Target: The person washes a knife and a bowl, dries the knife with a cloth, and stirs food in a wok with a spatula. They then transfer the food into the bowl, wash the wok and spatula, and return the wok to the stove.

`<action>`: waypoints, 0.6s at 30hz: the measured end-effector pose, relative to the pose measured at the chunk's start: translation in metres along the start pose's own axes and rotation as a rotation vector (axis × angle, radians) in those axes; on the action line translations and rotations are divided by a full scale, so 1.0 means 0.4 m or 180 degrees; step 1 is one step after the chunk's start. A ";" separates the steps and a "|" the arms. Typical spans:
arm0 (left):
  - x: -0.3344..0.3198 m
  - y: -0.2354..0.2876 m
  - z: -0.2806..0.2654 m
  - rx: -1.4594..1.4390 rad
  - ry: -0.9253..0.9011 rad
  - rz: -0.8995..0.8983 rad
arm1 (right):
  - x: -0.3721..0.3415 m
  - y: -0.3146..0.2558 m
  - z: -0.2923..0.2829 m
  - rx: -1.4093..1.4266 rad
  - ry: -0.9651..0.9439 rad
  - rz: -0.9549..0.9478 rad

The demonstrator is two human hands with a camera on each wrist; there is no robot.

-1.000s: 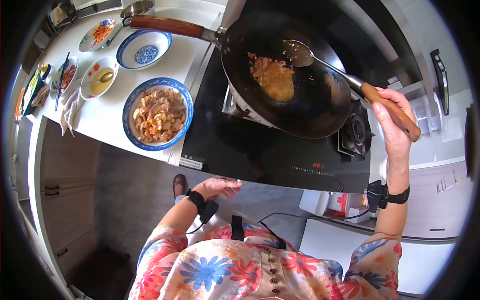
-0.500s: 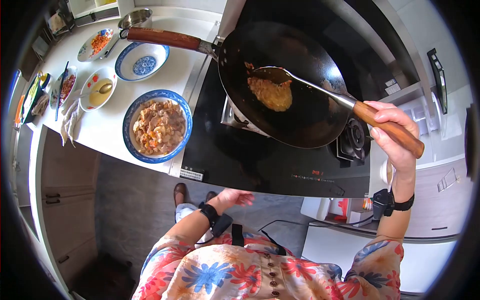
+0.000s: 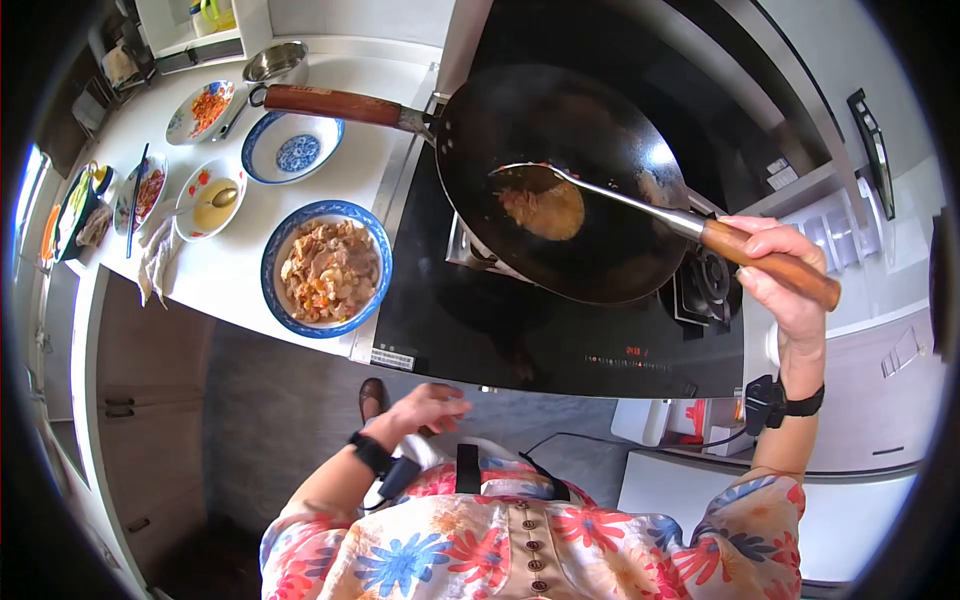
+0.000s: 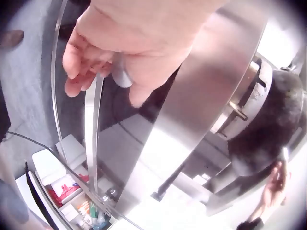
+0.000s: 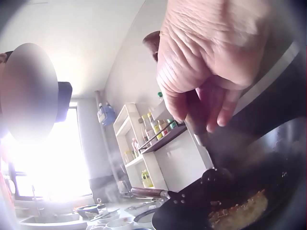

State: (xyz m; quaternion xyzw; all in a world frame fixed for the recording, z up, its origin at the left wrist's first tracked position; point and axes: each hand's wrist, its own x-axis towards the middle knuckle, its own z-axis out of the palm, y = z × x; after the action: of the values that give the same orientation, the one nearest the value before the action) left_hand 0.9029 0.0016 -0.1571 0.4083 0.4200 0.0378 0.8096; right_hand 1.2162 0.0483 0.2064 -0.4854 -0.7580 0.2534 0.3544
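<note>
My right hand (image 3: 785,275) grips the wooden handle of a metal spatula (image 3: 630,203), palm over it in the right wrist view. The spatula reaches down into a black wok (image 3: 600,275), its head at the far-left edge of a small mound of reddish-brown minced food (image 3: 550,212) with oil. The wok sits tilted on the stove, its long wooden handle (image 3: 330,103) pointing left over the counter. Held low in front of the stove's front edge, my left hand (image 3: 425,408) has loosely bent fingers and holds nothing.
Left of the stove stands a blue-rimmed bowl (image 3: 330,310) of cooked meat pieces. Behind it are another blue-and-white bowl (image 3: 298,152), a bowl of yellowish liquid with a spoon (image 3: 225,197), and a dish of orange bits (image 3: 208,108). An open drawer (image 4: 72,191) lies below.
The spatula's head has moved left across the wok to the food mound, which looks slightly gathered. My left hand has drifted a little, staying free. The head view has shifted slightly.
</note>
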 end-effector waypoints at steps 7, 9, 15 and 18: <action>-0.318 0.093 -0.149 -0.0744 0.0927 0.0749 | 0.060 0.030 0.029 -0.0848 0.0222 -0.0236; -0.372 0.128 -0.177 -0.0979 0.1335 0.1058 | 0.069 0.019 0.034 -0.1038 0.0143 -0.0242; -0.402 0.166 -0.292 -0.1222 0.1696 0.1775 | 0.076 -0.055 -0.008 -0.0746 0.0032 -0.0068; -0.382 0.193 -0.310 -0.1374 0.1624 0.1763 | 0.113 -0.060 -0.006 -0.1352 0.0007 -0.0270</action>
State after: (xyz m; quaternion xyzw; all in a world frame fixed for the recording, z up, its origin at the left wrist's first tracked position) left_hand 0.7380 0.0689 -0.0433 0.3045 0.4637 0.4403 0.7060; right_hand 1.1922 0.0800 0.2386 -0.5171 -0.8137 0.0723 0.2554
